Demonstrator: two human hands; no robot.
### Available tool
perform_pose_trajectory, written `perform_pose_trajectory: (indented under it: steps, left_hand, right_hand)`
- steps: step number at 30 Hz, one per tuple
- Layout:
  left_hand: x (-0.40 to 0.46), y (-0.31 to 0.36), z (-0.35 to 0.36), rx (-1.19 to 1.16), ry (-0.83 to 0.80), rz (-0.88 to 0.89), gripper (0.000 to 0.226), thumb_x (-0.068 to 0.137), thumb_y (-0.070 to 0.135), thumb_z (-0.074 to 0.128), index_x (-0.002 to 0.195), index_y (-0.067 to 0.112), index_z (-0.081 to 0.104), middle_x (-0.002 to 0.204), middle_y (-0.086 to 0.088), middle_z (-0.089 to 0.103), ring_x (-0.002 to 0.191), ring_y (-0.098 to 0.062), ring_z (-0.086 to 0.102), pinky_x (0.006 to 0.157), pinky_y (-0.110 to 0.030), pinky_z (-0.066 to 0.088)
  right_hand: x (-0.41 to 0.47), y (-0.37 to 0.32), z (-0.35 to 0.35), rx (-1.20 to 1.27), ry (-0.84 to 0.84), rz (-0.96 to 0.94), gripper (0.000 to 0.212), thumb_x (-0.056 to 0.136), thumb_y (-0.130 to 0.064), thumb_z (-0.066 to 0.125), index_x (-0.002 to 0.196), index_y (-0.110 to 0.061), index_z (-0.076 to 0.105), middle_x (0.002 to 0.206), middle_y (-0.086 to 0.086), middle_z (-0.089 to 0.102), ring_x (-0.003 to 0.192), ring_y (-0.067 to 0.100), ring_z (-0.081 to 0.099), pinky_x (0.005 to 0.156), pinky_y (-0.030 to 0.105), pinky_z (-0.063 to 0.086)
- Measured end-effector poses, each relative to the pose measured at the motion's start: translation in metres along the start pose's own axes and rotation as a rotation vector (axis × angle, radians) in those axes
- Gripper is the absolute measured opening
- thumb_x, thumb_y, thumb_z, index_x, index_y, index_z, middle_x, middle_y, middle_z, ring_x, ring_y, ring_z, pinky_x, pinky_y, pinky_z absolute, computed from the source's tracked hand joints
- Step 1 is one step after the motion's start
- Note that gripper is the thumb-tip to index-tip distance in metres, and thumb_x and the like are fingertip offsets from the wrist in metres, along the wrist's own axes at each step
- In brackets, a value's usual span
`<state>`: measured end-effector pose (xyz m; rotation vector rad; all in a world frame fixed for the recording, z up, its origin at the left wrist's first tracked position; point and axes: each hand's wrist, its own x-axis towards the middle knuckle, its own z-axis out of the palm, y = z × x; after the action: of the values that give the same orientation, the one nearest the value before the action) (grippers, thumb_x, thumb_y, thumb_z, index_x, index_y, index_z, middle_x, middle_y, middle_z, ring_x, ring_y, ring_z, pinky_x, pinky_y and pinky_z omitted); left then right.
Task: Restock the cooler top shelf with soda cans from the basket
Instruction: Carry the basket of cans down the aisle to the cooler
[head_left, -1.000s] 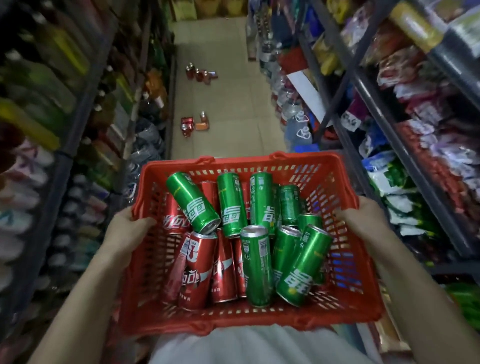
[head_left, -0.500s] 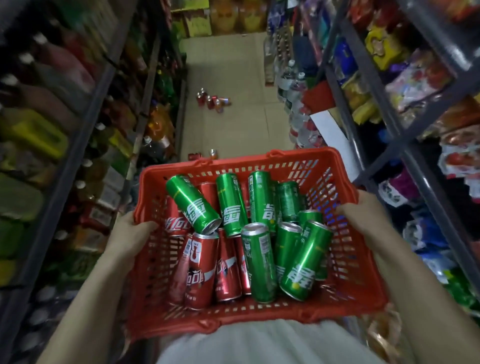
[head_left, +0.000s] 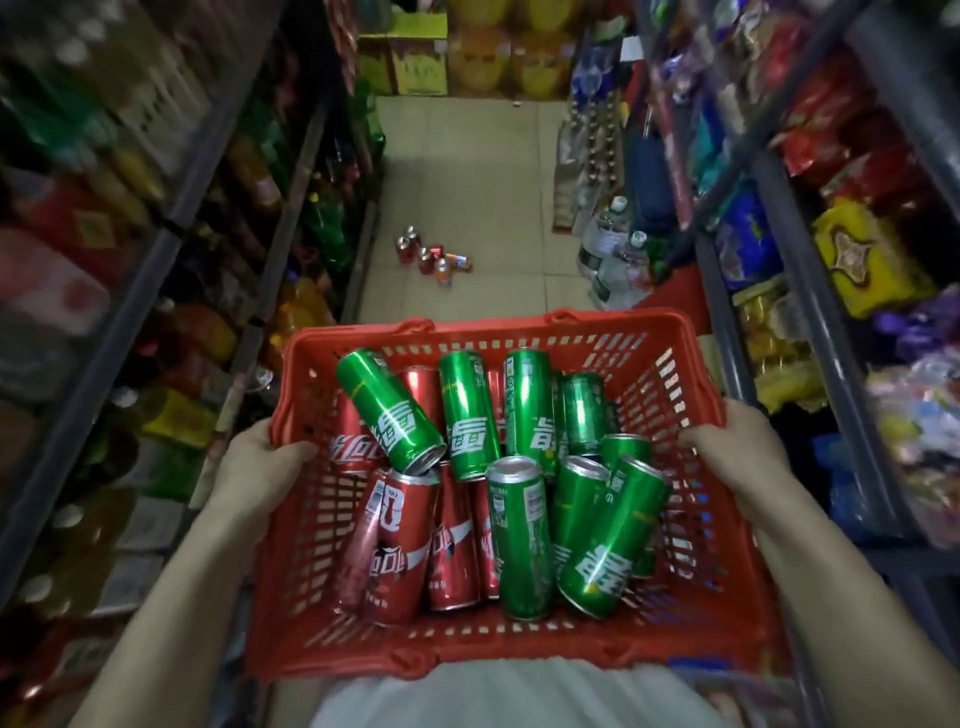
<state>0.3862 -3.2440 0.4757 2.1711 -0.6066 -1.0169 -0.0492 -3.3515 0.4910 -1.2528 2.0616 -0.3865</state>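
Holding item: red plastic basket (head_left: 727, 519), carried at waist level, w/ both hands on its side rims. Left hand (head_left: 260, 462) gripped the basket's left rim, fingers curled over the edge; right hand (head_left: 727, 457) gripped the right rim likewise. Contents: green soda cans (head_left: 519, 535), approx. 8, lying and leaning across the basket's centre and right; red soda cans (head_left: 395, 551), several, lying on the basket floor at left and partly under the green ones. Beyond the basket's far rim: tiled aisle floor (head_left: 467, 182) w/ loose cans (head_left: 431, 254) scattered well apart from the basket. Left of basket: bottle shelving (head_left: 171, 291), blurred. Right of basket: snack-pack shelving (head_left: 831, 234). White shirt (head_left: 509, 696) just under basket's near rim.
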Motion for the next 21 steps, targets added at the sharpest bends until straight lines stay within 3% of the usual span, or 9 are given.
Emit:
perform_pose_trajectory:
  steps: [3,5,7,9,13,16,18,21]
  left_hand:
    - [0.056,0.06,0.013,0.007,0.004,-0.004,0.013,0.081,0.009,0.074,0.086,0.02,0.071,0.08,-0.011,0.077,0.072,-0.035,0.075,0.08,-0.058,0.063]
    - [0.094,0.089,0.019,0.001,0.015,-0.016,0.014,0.076,0.016,0.076,0.088,0.022,0.073,0.083,-0.011,0.079,0.077,-0.036,0.076,0.08,-0.059,0.063]
    - [0.132,0.109,0.025,0.007,0.012,-0.028,0.028,0.063,0.028,0.076,0.091,0.03,0.076,0.08,-0.007,0.079,0.076,-0.035,0.077,0.079,-0.059,0.063]
    - [0.161,0.131,0.036,-0.011,0.05,-0.055,0.03,0.061,0.027,0.075,0.091,0.032,0.077,0.079,-0.007,0.079,0.076,-0.035,0.077,0.079,-0.059,0.063]
    - [0.209,0.165,0.065,-0.109,0.106,-0.127,0.031,0.063,0.023,0.076,0.092,0.03,0.077,0.081,-0.008,0.08,0.078,-0.036,0.077,0.081,-0.06,0.062]
    - [0.228,0.199,0.095,-0.2,0.215,-0.212,0.012,0.078,0.008,0.076,0.087,0.015,0.073,0.069,-0.006,0.077,0.069,-0.033,0.072,0.073,-0.05,0.063]
    - [0.244,0.212,0.114,-0.226,0.292,-0.274,0.016,0.086,-0.002,0.072,0.082,0.013,0.069,0.057,0.0,0.072,0.063,-0.028,0.067,0.07,-0.043,0.059]
    - [0.268,0.219,0.137,-0.277,0.373,-0.353,0.017,0.085,0.0,0.074,0.081,0.016,0.072,0.066,0.0,0.074,0.068,-0.027,0.069,0.079,-0.048,0.06]
  right_hand:
    - [0.053,-0.056,0.002,0.084,-0.022,0.005,0.014,0.082,-0.005,0.07,0.094,-0.012,0.073,0.086,0.009,0.074,0.073,0.025,0.068,0.065,0.03,0.051]
    - [0.092,-0.091,0.005,0.121,-0.029,0.002,0.019,0.079,-0.001,0.07,0.094,-0.011,0.074,0.087,0.012,0.076,0.078,0.029,0.071,0.071,0.036,0.054]
    - [0.135,-0.125,0.007,0.098,-0.019,-0.012,0.016,0.073,-0.009,0.071,0.088,-0.016,0.075,0.083,0.01,0.076,0.079,0.031,0.072,0.074,0.039,0.057]
    - [0.185,-0.158,0.01,0.041,-0.026,-0.029,0.016,0.067,-0.02,0.07,0.083,-0.023,0.074,0.078,0.004,0.076,0.076,0.031,0.072,0.076,0.046,0.061]
    - [0.29,-0.218,0.024,-0.058,-0.138,-0.107,0.035,0.063,-0.035,0.065,0.096,-0.03,0.074,0.084,0.002,0.077,0.081,0.034,0.073,0.082,0.051,0.06]
    - [0.372,-0.281,0.04,-0.16,-0.22,-0.2,0.012,0.078,-0.021,0.071,0.089,-0.015,0.071,0.088,0.009,0.076,0.084,0.034,0.07,0.082,0.046,0.058]
    - [0.417,-0.325,0.049,-0.218,-0.263,-0.277,0.006,0.081,-0.014,0.071,0.087,-0.013,0.069,0.086,0.011,0.074,0.082,0.034,0.069,0.077,0.043,0.057]
    - [0.467,-0.391,0.064,-0.343,-0.336,-0.381,0.005,0.084,-0.015,0.068,0.089,-0.015,0.066,0.085,0.01,0.071,0.08,0.03,0.065,0.071,0.037,0.05]
